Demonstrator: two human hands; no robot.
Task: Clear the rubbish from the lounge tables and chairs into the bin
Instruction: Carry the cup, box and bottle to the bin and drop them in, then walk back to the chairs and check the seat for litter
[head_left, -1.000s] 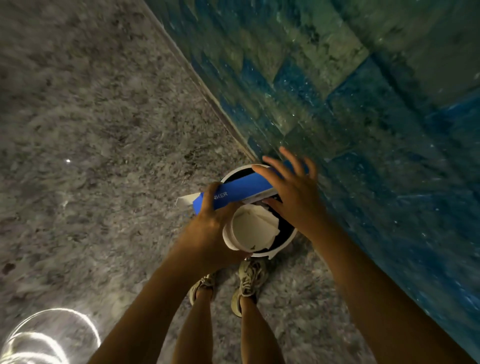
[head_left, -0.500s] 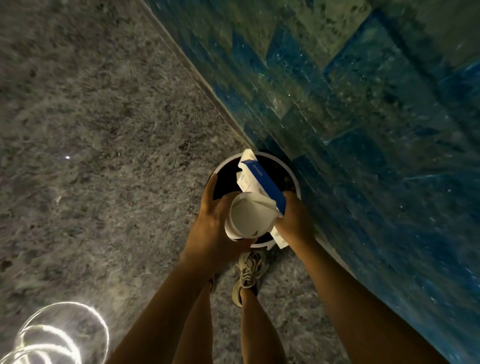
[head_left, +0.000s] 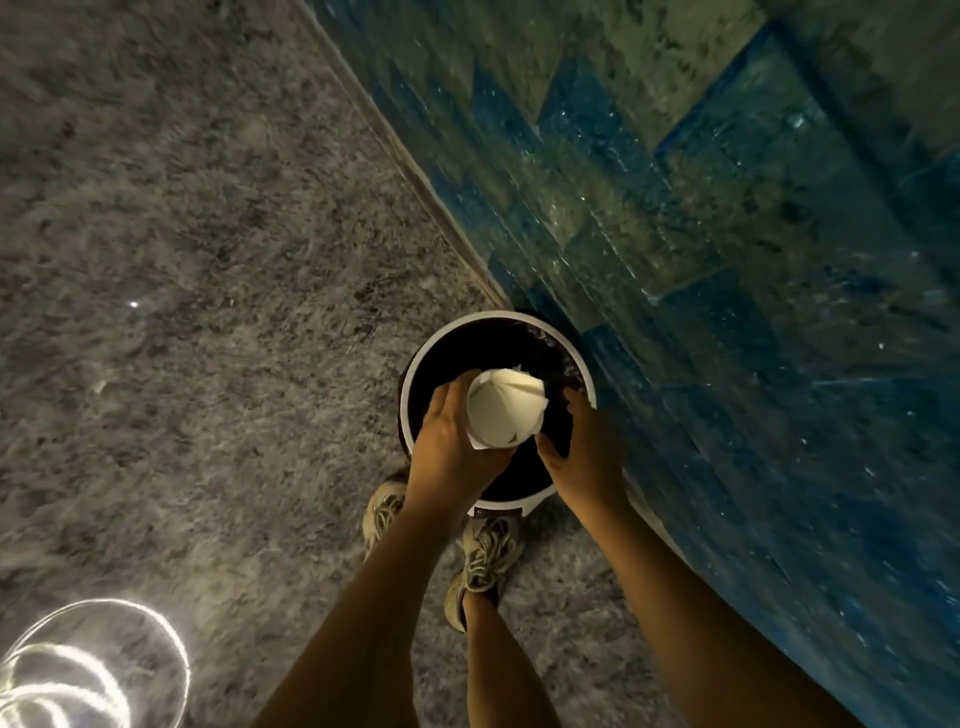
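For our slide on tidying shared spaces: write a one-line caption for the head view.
Left hand holds a white paper cup over the round bin beside a blue wall; right hand alongside.

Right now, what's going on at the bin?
A person stands over a round white-rimmed bin set on the grey floor beside a blue-tiled wall. The left hand grips a white paper cup held above the bin's dark opening. The right hand hovers next to the cup, over the bin, holding nothing that can be seen. The cup has not yet been dropped in.
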